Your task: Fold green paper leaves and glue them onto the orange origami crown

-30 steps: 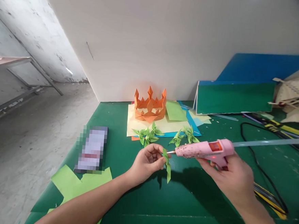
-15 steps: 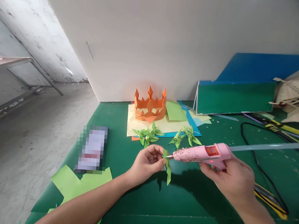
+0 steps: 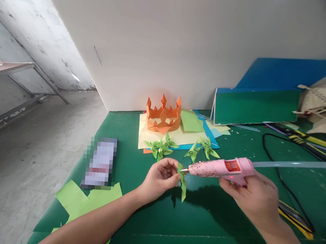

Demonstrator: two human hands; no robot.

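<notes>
Nearest, right of the orange crown [image 3: 162, 127], the right hand's grip [image 3: 254, 197] wraps the pink glue gun [image 3: 211, 169], apparently aimed so its nozzle [image 3: 185, 170] meets the green folded paper [image 3: 183, 192]. On the crown's near side, the left hand's grip [image 3: 161, 176] pinches that paper, seemingly to steady it. Beyond, paper flowers [image 3: 163, 150] lie just before the crown.

- Glue gun [image 3: 208, 168]: smooth plastic, semi-gloss, mottled nr front.
- Nozzle [image 3: 185, 170]: bare metal, shiny.
- Glue stick [image 3: 288, 165]: translucent plastic, smooth, glossy.
- Folded green pc [image 3: 183, 186]: matt paper, creased.
- Crown [image 3: 162, 127]: matt paper, sharp folds.
- Tabletop [image 3: 200, 225]: smooth w/ slight sheen, specked on R; mat'l unclear.
- Big panel [image 3: 157, 43]: smooth, matt.
- Wall [image 3: 27, 19]: rough, patchy paint.
- Floor [image 3: 64, 130]: dull, concrete-like.
</notes>
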